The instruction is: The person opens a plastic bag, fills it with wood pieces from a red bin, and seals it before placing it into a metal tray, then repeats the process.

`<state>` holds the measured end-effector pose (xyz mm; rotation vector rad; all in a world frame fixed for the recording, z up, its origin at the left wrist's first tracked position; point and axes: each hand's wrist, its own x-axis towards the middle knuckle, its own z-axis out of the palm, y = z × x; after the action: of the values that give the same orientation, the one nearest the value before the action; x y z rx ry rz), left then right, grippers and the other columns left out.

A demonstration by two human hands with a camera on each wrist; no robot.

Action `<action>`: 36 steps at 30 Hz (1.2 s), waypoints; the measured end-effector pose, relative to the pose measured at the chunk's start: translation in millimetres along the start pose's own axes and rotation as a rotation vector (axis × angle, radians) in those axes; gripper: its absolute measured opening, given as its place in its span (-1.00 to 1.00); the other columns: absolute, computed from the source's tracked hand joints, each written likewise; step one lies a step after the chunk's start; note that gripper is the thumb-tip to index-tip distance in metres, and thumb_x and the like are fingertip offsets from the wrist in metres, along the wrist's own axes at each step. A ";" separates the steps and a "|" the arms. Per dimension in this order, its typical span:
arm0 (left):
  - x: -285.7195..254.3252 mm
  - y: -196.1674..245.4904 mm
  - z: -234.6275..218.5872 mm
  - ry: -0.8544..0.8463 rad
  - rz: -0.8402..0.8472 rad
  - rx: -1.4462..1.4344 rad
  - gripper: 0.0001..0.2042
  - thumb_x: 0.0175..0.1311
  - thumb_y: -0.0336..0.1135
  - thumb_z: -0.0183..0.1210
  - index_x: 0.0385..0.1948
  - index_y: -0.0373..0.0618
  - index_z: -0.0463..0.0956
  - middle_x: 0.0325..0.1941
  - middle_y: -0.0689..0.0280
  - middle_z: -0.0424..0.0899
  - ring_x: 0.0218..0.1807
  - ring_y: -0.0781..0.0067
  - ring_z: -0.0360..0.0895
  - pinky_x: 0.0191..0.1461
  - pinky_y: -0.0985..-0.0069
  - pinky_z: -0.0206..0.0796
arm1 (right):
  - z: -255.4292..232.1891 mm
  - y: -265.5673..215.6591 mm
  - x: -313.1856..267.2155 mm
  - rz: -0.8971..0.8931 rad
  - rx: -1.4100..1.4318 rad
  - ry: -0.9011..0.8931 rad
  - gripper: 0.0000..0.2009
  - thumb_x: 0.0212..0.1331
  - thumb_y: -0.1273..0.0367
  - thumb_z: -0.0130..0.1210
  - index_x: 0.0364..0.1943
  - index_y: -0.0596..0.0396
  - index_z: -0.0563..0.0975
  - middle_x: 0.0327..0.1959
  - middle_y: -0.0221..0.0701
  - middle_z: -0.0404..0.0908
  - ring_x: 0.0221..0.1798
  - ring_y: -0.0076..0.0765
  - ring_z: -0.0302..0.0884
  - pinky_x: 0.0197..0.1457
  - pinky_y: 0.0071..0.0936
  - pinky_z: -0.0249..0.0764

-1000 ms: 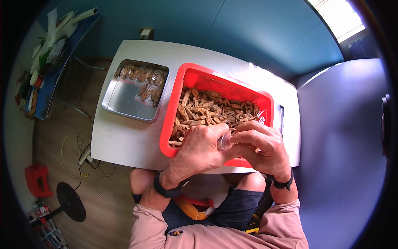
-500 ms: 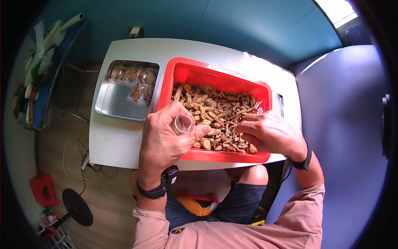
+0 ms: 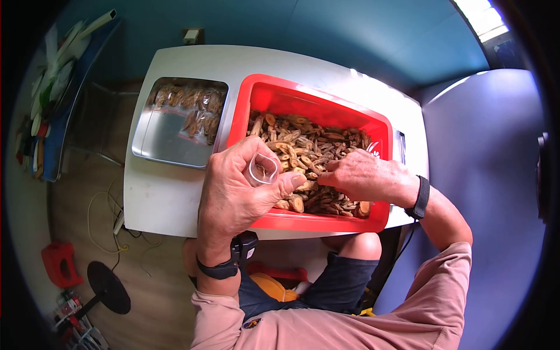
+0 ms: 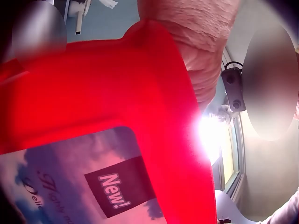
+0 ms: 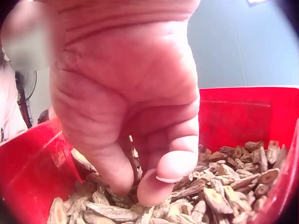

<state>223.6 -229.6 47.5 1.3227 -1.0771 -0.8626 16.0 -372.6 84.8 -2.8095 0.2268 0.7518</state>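
My left hand (image 3: 224,186) grips a small clear plastic bag (image 3: 261,179) between thumb and fingers, its round mouth facing up, over the near left part of the red bin (image 3: 315,223). Something brown shows within the bag. Inside the bin lies a deep heap of dried root slices (image 3: 294,153). My right hand (image 3: 364,175) reaches down into it from the right. In the right wrist view its thumb (image 5: 117,179) and curved fingers point down among the slices with a narrow gap between; I cannot tell whether they pinch a slice.
Left of the bin, a metal tray (image 3: 169,140) holds several filled clear bags (image 3: 201,123). Both stand on a white table (image 3: 157,198). A dark flat object (image 3: 400,146) lies right of the bin. Cables (image 3: 116,245) and a fan (image 3: 108,286) are on the floor at left.
The hands, together at the bag one second ago, have parted. The left hand moved left with the bag, its mouth now round; the right hand went down to the slices and shifted slightly left.
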 end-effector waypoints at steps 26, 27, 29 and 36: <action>1.0 -2.2 4.1 0.022 -0.005 -0.067 -0.67 -0.01 -0.32 0.56 -0.55 -0.15 0.48 -0.61 0.41 0.55 -0.52 0.72 0.44 -0.45 0.63 0.32 | -0.2 15.0 11.1 0.053 -0.005 0.045 -0.83 0.11 0.49 0.15 -0.19 0.14 0.55 -0.26 -0.21 0.60 -0.25 -0.05 0.67 -0.25 -0.14 0.57; 1.2 -1.3 4.2 0.019 -0.004 -0.067 -0.67 -0.01 -0.32 0.56 -0.55 -0.15 0.48 -0.61 0.41 0.55 -0.52 0.72 0.44 -0.45 0.63 0.32 | -0.2 16.3 12.4 0.029 0.069 0.164 -0.83 0.11 0.48 0.16 -0.20 0.15 0.53 -0.29 -0.19 0.60 -0.27 -0.02 0.66 -0.27 -0.12 0.56; 1.2 0.3 3.6 0.019 -0.014 -0.049 -0.66 -0.01 -0.30 0.57 -0.55 -0.15 0.48 -0.61 0.41 0.54 -0.52 0.72 0.44 -0.45 0.64 0.31 | 1.1 17.7 16.8 0.007 0.142 0.286 -0.83 0.12 0.47 0.16 -0.20 0.15 0.51 -0.33 -0.18 0.59 -0.28 0.00 0.65 -0.29 -0.10 0.55; 1.8 -2.8 1.6 0.009 -0.018 -0.060 -0.66 -0.02 -0.29 0.58 -0.55 -0.15 0.48 -0.59 0.41 0.55 -0.51 0.72 0.45 -0.43 0.65 0.32 | -4.2 8.8 34.9 0.016 0.045 0.165 -0.68 0.05 0.49 0.20 -0.07 0.22 0.50 -0.29 -0.11 0.61 -0.26 0.11 0.64 -0.28 -0.02 0.52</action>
<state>223.0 -232.0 44.8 1.2868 -1.0259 -0.8952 46.1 -385.3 69.1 -2.8311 0.2908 0.5114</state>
